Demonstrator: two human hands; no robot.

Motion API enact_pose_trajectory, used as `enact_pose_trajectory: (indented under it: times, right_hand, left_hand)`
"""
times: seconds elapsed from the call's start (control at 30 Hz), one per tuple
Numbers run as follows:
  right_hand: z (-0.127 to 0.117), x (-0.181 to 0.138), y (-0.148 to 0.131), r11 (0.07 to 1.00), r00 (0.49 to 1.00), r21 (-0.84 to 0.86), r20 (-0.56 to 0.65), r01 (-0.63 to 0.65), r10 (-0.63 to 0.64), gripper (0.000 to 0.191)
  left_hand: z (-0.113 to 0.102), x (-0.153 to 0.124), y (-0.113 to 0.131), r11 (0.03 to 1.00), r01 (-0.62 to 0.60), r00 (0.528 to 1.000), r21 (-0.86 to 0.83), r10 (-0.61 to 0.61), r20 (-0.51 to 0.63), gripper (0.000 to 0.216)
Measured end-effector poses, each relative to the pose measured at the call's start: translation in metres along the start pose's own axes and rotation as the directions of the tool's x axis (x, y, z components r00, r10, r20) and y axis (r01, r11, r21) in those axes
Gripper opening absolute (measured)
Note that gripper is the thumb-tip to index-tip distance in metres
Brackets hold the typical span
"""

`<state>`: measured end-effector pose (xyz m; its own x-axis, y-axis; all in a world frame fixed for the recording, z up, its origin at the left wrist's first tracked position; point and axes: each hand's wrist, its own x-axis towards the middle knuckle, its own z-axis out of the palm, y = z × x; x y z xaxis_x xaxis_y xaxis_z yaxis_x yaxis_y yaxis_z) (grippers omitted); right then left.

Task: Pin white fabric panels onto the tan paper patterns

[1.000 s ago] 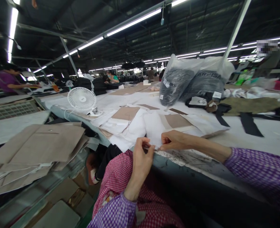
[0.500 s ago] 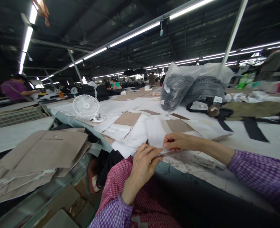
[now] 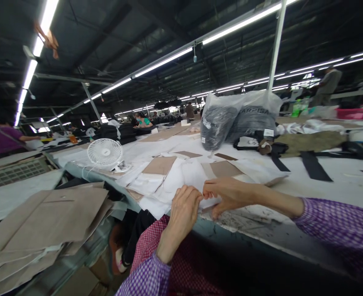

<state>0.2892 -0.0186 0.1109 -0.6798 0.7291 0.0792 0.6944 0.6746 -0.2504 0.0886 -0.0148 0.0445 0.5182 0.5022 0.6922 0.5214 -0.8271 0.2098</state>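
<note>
My left hand [image 3: 183,209] and my right hand [image 3: 227,194] meet at the near edge of the table [image 3: 323,181], fingers curled and pinched together on the edge of a white fabric piece [image 3: 187,174]. What exactly lies between the fingertips is too small to make out beyond the fabric edge. The white fabric pieces lie stacked with tan cardboard patterns [image 3: 159,165] on top, just beyond my hands. Both my sleeves are purple checked.
A small white fan [image 3: 105,152] stands on the table to the left. Plastic bags of dark cloth [image 3: 230,117] sit further back, with black strips [image 3: 315,166] at right. Cardboard sheets [image 3: 45,216] pile up at lower left. Other people work at far tables.
My hands have closed together on the fabric edge; the left hand's fingers, stretched out half a second ago, are now curled. The view has tilted upward slightly.
</note>
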Motion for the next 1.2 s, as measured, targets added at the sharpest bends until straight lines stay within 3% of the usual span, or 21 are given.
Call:
enact_pose_trajectory:
  times: [0.07, 0.27, 0.57, 0.77, 0.93, 1.07, 1.13, 1.2]
  right_hand:
    - [0.003, 0.0, -0.001, 0.999, 1.0, -0.036, 0.021, -0.007, 0.008, 0.036]
    - [-0.003, -0.002, 0.002, 0.993, 0.99, 0.096, 0.133, -0.068, 0.055, 0.018]
    - [0.001, -0.005, 0.015, 0.943, 0.975, 0.325, 0.222, -0.075, 0.001, 0.02]
    - [0.0, -0.005, 0.008, 0.917, 0.986, 0.398, 0.161, -0.021, -0.048, 0.019]
    - [-0.017, -0.008, -0.009, 0.97, 0.999, 0.244, 0.042, 0.016, -0.027, 0.025]
    - [-0.035, -0.018, -0.016, 0.987, 0.997, -0.147, -0.042, 0.061, -0.068, 0.043]
    - [-0.042, -0.022, -0.015, 0.946, 0.996, -0.321, -0.087, -0.033, 0.006, 0.042]
    - [-0.048, -0.023, -0.011, 0.889, 0.978, -0.415, -0.156, -0.193, 0.14, 0.024]
  left_hand:
    - [-0.006, -0.005, 0.001, 0.998, -0.016, 0.998, -0.065, 0.02, 0.059, 0.018]
    - [-0.009, -0.032, -0.003, 0.979, 0.03, 0.989, -0.201, 0.0, 0.148, 0.02]
    - [-0.002, -0.036, 0.0, 0.961, 0.035, 0.995, -0.275, -0.006, 0.103, 0.025]
    - [-0.005, -0.036, 0.003, 0.943, 0.054, 0.999, -0.33, -0.048, 0.025, 0.01]
    - [-0.013, -0.012, 0.006, 0.885, 0.125, 0.986, -0.449, -0.163, -0.045, 0.012]
    - [-0.024, 0.022, 0.012, 0.884, 0.158, 0.955, -0.439, -0.249, -0.158, 0.016]
    - [-0.03, 0.039, 0.012, 0.875, 0.174, 0.924, -0.452, -0.304, -0.231, 0.016]
    - [-0.038, 0.053, 0.007, 0.858, 0.195, 0.883, -0.475, -0.364, -0.296, 0.017]
